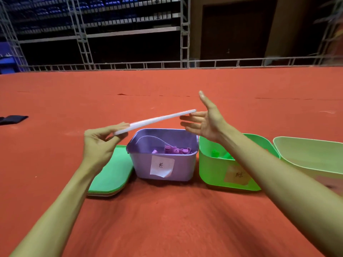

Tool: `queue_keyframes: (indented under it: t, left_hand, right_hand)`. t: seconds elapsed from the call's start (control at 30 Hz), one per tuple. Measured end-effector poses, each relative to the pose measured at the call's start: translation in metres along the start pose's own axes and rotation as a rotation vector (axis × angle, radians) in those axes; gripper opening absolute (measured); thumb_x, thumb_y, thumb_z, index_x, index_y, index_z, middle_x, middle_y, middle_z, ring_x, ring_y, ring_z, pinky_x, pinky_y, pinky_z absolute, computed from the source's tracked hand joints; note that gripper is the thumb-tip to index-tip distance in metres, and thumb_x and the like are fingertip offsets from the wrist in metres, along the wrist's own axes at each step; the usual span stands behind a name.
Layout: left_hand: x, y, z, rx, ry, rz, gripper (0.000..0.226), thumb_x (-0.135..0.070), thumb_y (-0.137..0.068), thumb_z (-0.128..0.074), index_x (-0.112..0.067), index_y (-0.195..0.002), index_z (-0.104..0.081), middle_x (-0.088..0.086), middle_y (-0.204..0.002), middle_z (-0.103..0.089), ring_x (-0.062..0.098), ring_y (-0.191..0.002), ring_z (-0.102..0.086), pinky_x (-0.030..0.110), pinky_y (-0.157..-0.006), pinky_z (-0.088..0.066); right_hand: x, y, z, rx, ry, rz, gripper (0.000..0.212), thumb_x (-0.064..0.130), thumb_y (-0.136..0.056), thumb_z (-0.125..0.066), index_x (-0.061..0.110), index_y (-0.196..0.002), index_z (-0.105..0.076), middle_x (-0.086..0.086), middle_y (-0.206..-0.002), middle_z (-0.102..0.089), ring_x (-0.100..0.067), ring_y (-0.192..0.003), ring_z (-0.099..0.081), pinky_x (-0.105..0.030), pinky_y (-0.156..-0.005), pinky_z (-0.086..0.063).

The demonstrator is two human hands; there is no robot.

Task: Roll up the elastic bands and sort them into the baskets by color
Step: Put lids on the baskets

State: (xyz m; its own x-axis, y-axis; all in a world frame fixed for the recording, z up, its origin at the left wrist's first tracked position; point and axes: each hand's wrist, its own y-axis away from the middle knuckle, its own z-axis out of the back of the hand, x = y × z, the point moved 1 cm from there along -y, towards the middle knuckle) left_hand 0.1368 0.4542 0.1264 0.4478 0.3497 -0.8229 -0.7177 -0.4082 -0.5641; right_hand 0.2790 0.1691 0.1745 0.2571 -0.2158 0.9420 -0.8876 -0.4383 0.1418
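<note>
**Lid held over the purple basket, rolls already sorted in two baskets**

Nearest to me, two bare forearms reach forward from the bottom corners over a red carpet [167, 219].

At far left a dark cloth [13, 119] lies on the carpet, cut off by the frame edge. Next comes a green lid [111, 169] lying flat on at least one more lid; I cannot count the stack.

The left hand [98, 143] pinches the near end of a pale lilac lid [156, 120] between thumb and curled fingers, holding it tilted in the air above the purple basket [185, 167]. That basket carries a paper label and holds several purple rolled bands [176, 150].

The right hand [207, 123] is released, fingers straight and spread, at the lid's far end. I cannot tell whether the fingertips touch it.

Just beside stands the green basket [211, 169], with green rolled bands [215, 153] inside, partly hidden by the right arm, as is its label. Furthest right is a pale basket [306, 154], cut off by the frame, so its contents are unknown.

My judgement: sorting looks well advanced, since I see no loose bands on the carpet. I cannot tell whether the lid is going on or coming off. The handwriting on both labels is too small to read reliably.
</note>
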Motion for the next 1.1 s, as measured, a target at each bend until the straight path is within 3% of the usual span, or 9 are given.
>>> queue_keyframes:
  t: [0.07, 0.2, 0.33, 0.4, 0.5, 0.6, 0.73, 0.97, 1.1]
  left_hand:
    - [0.005, 0.001, -0.008, 0.12, -0.012, 0.031, 0.029, 0.015, -0.082, -0.072, 0.004, -0.109, -0.073, -0.004, -0.109, -0.077, 0.011, -0.106, -0.072, 0.02, -0.092, -0.055]
    - [0.038, -0.002, -0.009, 0.205, -0.145, 0.173, 0.038, 0.017, -0.078, -0.075, -0.005, -0.109, -0.077, -0.001, -0.132, -0.065, 0.006, -0.124, -0.061, 0.025, -0.103, -0.048]
    - [0.06, 0.0, -0.014, 0.007, -0.138, 0.377, 0.032, 0.007, -0.094, -0.062, -0.019, -0.104, -0.076, 0.003, -0.11, -0.075, 0.016, -0.101, -0.067, 0.034, -0.092, -0.053]
    - [0.063, -0.001, -0.024, -0.091, -0.006, 0.517, 0.03, 0.007, -0.094, -0.057, -0.01, -0.11, -0.075, 0.006, -0.102, -0.075, 0.014, -0.084, -0.066, 0.033, -0.083, -0.056]
    - [0.065, -0.003, -0.033, -0.186, 0.053, 0.553, 0.029, -0.003, -0.087, -0.069, -0.003, -0.115, -0.075, 0.005, -0.096, -0.074, 0.012, -0.081, -0.063, 0.035, -0.083, -0.056]
    - [0.065, 0.002, -0.037, -0.231, -0.051, 0.542, 0.056, -0.02, -0.07, -0.081, -0.006, -0.124, -0.071, 0.004, -0.114, -0.073, 0.018, -0.104, -0.069, 0.042, -0.1, -0.055]
    - [0.072, 0.0, -0.029, -0.259, -0.109, 0.537, 0.037, -0.021, -0.06, -0.071, -0.018, -0.096, -0.081, 0.003, -0.096, -0.078, 0.027, -0.102, -0.073, 0.049, -0.099, -0.056]
    - [0.062, 0.007, -0.037, -0.202, -0.051, 0.53, 0.024, 0.002, -0.087, -0.067, -0.006, -0.107, -0.076, 0.007, -0.094, -0.073, 0.025, -0.092, -0.067, 0.043, -0.092, -0.057]
    - [0.06, 0.013, -0.036, -0.145, 0.014, 0.522, 0.014, -0.009, -0.098, -0.064, -0.016, -0.107, -0.072, 0.004, -0.093, -0.069, 0.02, -0.087, -0.063, 0.041, -0.088, -0.055]
  right_hand:
    - [-0.008, -0.016, 0.002, -0.107, 0.018, -0.004, 0.046, 0.025, -0.093, -0.073, -0.005, -0.122, -0.055, -0.012, -0.069, -0.072, -0.018, -0.052, -0.07, -0.033, -0.059, -0.059]
    - [-0.039, -0.031, 0.015, -0.347, 0.157, 0.011, 0.057, -0.01, -0.076, -0.073, -0.009, -0.127, -0.047, -0.019, -0.093, -0.063, -0.02, -0.061, -0.066, -0.03, -0.045, -0.056]
    - [-0.065, -0.037, 0.025, -0.466, 0.404, 0.097, 0.023, 0.01, -0.072, -0.084, -0.001, -0.079, -0.065, -0.015, -0.075, -0.066, -0.032, -0.071, -0.07, -0.047, -0.067, -0.063]
    - [-0.067, -0.037, 0.024, -0.574, 0.712, 0.222, 0.039, 0.028, -0.075, -0.08, 0.011, -0.052, -0.054, -0.005, -0.05, -0.05, -0.034, -0.059, -0.054, -0.04, -0.057, -0.047]
    - [-0.067, -0.033, 0.024, -0.647, 1.024, 0.349, 0.042, 0.04, -0.081, -0.072, 0.01, -0.058, -0.054, -0.009, -0.054, -0.042, -0.034, -0.062, -0.042, -0.034, -0.06, -0.031]
    - [-0.072, -0.028, 0.031, -0.663, 1.16, 0.354, 0.032, 0.035, -0.075, -0.072, 0.008, -0.065, -0.059, -0.013, -0.06, -0.041, -0.037, -0.064, -0.044, -0.032, -0.059, -0.032]
    - [-0.078, -0.018, 0.034, -0.661, 1.23, 0.381, 0.03, 0.03, -0.074, -0.072, 0.011, -0.058, -0.055, -0.006, -0.052, -0.029, -0.039, -0.063, -0.038, -0.031, -0.057, -0.032]
    - [-0.085, -0.02, 0.035, -0.674, 1.281, 0.444, 0.033, 0.043, -0.077, -0.072, 0.01, -0.073, -0.07, -0.013, -0.066, -0.053, -0.041, -0.076, -0.065, -0.03, -0.06, -0.037]
    - [-0.088, -0.017, 0.036, -0.663, 1.368, 0.504, 0.039, 0.051, -0.081, -0.069, 0.011, -0.081, -0.071, -0.016, -0.078, -0.065, -0.04, -0.083, -0.066, -0.034, -0.062, -0.044]
